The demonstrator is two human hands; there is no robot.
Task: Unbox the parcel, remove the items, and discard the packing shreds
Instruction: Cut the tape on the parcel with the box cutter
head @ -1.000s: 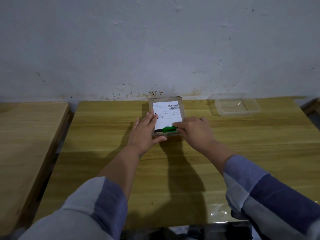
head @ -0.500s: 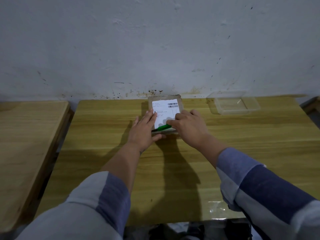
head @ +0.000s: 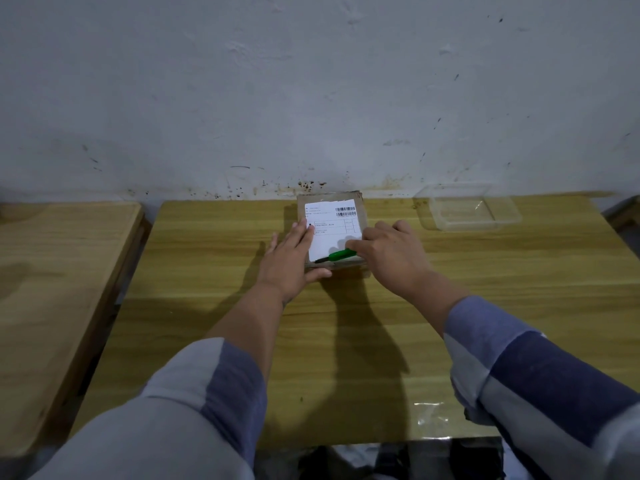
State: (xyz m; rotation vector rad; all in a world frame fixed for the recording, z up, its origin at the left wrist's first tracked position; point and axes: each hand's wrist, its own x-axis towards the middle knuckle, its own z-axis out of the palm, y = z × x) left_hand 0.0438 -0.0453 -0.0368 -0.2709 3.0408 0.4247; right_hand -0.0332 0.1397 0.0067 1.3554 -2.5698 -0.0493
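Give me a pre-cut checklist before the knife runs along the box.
1. Box braced: left hand lies flat on its left edge, thumb at the near side. ok
2. Knife gripped: right hand holds the green handle, tip pointing left over the label. ok
3. Left fingers out of the cut path: they sit close to the tip. not ok
4. Blade on the tape seam: too small to see. cannot tell
5. Tray ready on the table, right of the box, empty. ok
6. Box still closed. ok
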